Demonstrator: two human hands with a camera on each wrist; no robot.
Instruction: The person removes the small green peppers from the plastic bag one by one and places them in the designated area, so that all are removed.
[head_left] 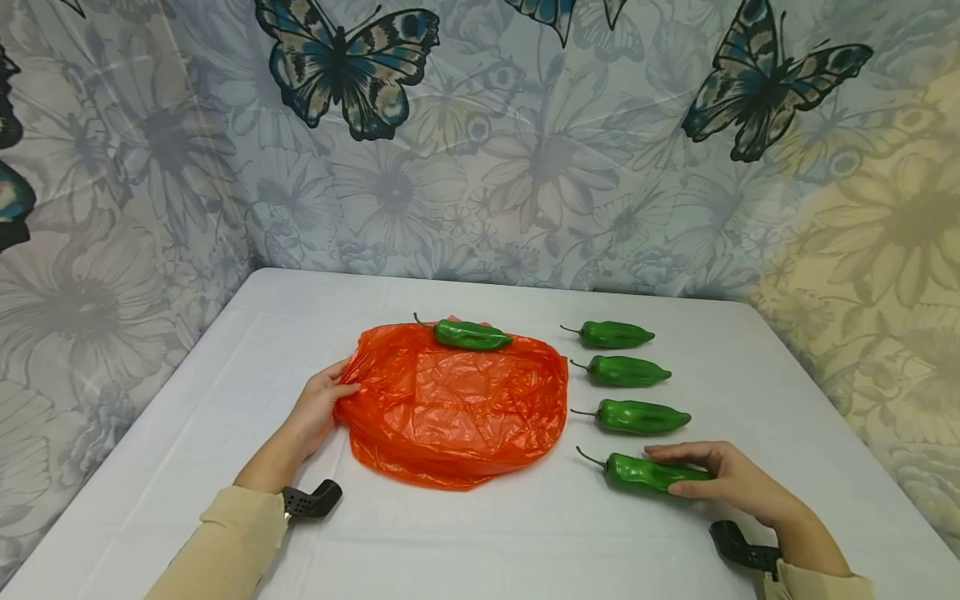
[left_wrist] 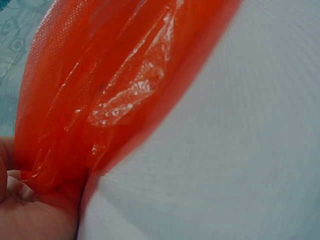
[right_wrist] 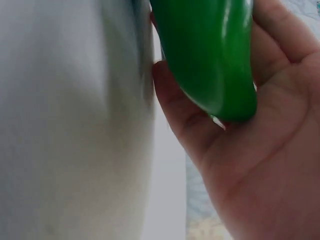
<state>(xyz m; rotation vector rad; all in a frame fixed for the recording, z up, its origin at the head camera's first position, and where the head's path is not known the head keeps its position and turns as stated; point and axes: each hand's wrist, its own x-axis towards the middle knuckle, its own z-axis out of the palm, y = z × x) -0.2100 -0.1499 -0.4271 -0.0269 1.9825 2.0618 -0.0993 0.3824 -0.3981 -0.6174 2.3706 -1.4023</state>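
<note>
My left hand (head_left: 318,408) pinches the left edge of a crumpled red plastic bag (head_left: 465,408) that lies on the table. In the left wrist view, the gathered bag (left_wrist: 110,95) runs up from between the thumb and fingers. My right hand (head_left: 731,483) holds the nearest green pepper (head_left: 637,472) by its stemless end, thumb on the near side and fingers on the far side. That pepper (right_wrist: 210,55) sits between thumb and fingers in the right wrist view, its stem out of frame. Another green pepper (head_left: 472,335) lies across the bag's far edge.
Three more green peppers, the far one (head_left: 617,334), the middle one (head_left: 628,371) and the near one (head_left: 643,417), lie in a column right of the bag, stems pointing left. A white cloth covers the table (head_left: 480,550). Behind it hangs a butterfly-patterned curtain (head_left: 480,192).
</note>
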